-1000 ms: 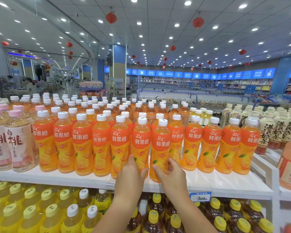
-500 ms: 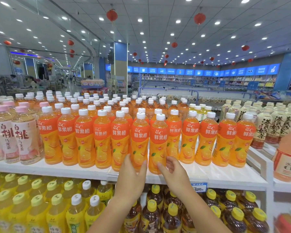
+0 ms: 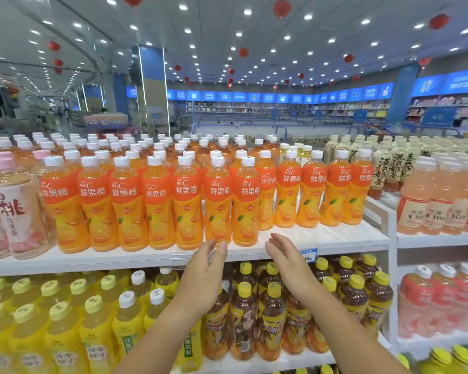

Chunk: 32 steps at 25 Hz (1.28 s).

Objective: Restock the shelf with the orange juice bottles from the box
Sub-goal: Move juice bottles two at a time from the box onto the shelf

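In a bright store, orange juice bottles [image 3: 157, 203] stand in upright rows on the white top shelf [image 3: 335, 237]. I see my left hand [image 3: 204, 271] and right hand [image 3: 287, 263] raised at its front edge, palms facing, fingers straight and loosely together, holding nothing.

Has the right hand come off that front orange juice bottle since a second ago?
Yes. The right hand has drawn back down off the orange juice bottle to the white shelf edge, now open.

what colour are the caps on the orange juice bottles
The caps are white; the head view shows them best.
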Each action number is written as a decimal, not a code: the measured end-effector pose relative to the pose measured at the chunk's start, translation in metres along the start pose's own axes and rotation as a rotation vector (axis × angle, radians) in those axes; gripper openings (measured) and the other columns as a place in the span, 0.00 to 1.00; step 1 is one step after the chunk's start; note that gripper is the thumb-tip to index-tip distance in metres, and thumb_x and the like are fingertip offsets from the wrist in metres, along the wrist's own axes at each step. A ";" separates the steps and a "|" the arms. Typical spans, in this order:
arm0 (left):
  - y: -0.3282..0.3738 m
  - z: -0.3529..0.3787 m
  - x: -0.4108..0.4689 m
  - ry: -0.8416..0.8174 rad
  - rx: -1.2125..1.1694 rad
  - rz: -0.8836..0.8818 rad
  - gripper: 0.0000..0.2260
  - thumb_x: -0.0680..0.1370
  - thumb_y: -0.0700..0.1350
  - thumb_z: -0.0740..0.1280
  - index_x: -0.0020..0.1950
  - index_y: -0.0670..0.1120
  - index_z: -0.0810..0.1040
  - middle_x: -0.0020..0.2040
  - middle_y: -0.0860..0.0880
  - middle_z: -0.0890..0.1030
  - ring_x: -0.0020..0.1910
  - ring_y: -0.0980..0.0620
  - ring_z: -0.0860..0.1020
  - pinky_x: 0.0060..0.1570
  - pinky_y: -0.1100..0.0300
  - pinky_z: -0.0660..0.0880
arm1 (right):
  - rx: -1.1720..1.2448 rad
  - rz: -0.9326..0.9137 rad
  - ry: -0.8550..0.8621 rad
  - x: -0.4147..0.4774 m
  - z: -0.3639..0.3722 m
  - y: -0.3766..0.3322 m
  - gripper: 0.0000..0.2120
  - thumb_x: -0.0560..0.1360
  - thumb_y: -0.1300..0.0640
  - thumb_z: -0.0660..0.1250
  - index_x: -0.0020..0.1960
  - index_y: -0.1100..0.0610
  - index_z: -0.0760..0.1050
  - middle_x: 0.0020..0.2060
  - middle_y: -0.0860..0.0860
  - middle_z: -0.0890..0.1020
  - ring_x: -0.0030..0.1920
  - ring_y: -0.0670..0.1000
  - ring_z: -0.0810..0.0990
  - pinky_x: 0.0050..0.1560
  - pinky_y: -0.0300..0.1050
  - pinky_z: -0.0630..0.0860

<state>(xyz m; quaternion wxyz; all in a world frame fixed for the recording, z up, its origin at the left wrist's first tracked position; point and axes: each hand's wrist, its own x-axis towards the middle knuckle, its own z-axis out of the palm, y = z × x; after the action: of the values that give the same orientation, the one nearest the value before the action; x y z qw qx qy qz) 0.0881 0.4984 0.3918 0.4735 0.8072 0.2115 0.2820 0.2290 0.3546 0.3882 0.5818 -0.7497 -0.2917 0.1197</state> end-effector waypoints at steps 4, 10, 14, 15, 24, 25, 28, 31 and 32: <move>-0.008 -0.010 -0.021 -0.190 0.008 0.075 0.27 0.82 0.63 0.54 0.78 0.52 0.65 0.74 0.56 0.70 0.71 0.58 0.68 0.65 0.62 0.63 | -0.014 0.067 0.080 -0.041 0.007 0.001 0.28 0.80 0.42 0.61 0.78 0.49 0.62 0.72 0.45 0.70 0.70 0.44 0.69 0.65 0.41 0.64; -0.025 0.015 -0.058 -0.485 -0.194 0.046 0.29 0.79 0.66 0.54 0.77 0.57 0.63 0.70 0.61 0.70 0.65 0.64 0.69 0.55 0.72 0.66 | 0.029 0.137 0.236 -0.120 0.000 0.014 0.28 0.80 0.44 0.63 0.77 0.50 0.62 0.71 0.45 0.71 0.70 0.44 0.69 0.61 0.38 0.68; -0.030 0.052 -0.096 -0.636 -0.268 0.003 0.33 0.75 0.70 0.53 0.78 0.58 0.61 0.70 0.60 0.71 0.70 0.59 0.69 0.63 0.62 0.64 | 0.073 0.219 0.378 -0.185 -0.027 0.042 0.25 0.81 0.47 0.63 0.76 0.49 0.64 0.69 0.44 0.74 0.68 0.44 0.73 0.57 0.35 0.70; -0.028 0.064 -0.108 -0.672 -0.260 -0.017 0.33 0.76 0.69 0.53 0.78 0.57 0.61 0.70 0.60 0.70 0.70 0.59 0.69 0.63 0.61 0.64 | 0.090 0.245 0.410 -0.202 -0.036 0.051 0.25 0.81 0.47 0.63 0.76 0.49 0.64 0.70 0.45 0.74 0.68 0.44 0.72 0.59 0.37 0.70; -0.009 0.226 -0.225 -1.034 -0.097 0.005 0.26 0.83 0.59 0.57 0.78 0.49 0.64 0.70 0.55 0.71 0.68 0.58 0.70 0.69 0.60 0.64 | 0.230 0.519 0.752 -0.380 -0.132 0.150 0.22 0.82 0.61 0.62 0.75 0.59 0.64 0.67 0.53 0.74 0.58 0.42 0.76 0.55 0.31 0.70; -0.006 0.246 -0.240 -1.057 -0.085 0.008 0.26 0.82 0.61 0.59 0.76 0.48 0.67 0.70 0.53 0.72 0.69 0.57 0.71 0.70 0.58 0.64 | 0.229 0.553 0.764 -0.402 -0.142 0.162 0.20 0.82 0.61 0.62 0.73 0.59 0.65 0.64 0.50 0.75 0.54 0.37 0.76 0.52 0.26 0.70; -0.002 0.306 -0.288 -1.183 -0.028 -0.027 0.27 0.81 0.61 0.60 0.75 0.47 0.68 0.71 0.50 0.73 0.70 0.55 0.71 0.72 0.57 0.63 | 0.224 0.665 0.809 -0.467 -0.169 0.209 0.21 0.81 0.55 0.64 0.72 0.53 0.65 0.68 0.51 0.76 0.59 0.41 0.77 0.53 0.30 0.72; -0.011 0.357 -0.336 -1.325 0.077 -0.106 0.27 0.82 0.62 0.59 0.78 0.52 0.63 0.74 0.55 0.70 0.68 0.59 0.69 0.71 0.57 0.63 | 0.256 0.816 0.809 -0.526 -0.184 0.248 0.25 0.80 0.47 0.64 0.75 0.50 0.63 0.68 0.46 0.74 0.66 0.46 0.73 0.57 0.35 0.70; -0.017 0.371 -0.350 -1.355 0.104 -0.123 0.27 0.82 0.62 0.58 0.78 0.52 0.62 0.73 0.55 0.70 0.67 0.59 0.68 0.69 0.60 0.64 | 0.284 0.862 0.835 -0.544 -0.185 0.260 0.26 0.80 0.47 0.65 0.75 0.50 0.63 0.69 0.47 0.74 0.67 0.46 0.73 0.59 0.37 0.69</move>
<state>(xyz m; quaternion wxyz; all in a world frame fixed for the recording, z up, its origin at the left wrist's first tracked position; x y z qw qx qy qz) 0.0668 0.0538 0.1420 0.4773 0.8138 -0.0729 -0.3234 -0.0337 -0.1473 0.1103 0.6404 -0.6988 0.3089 0.0784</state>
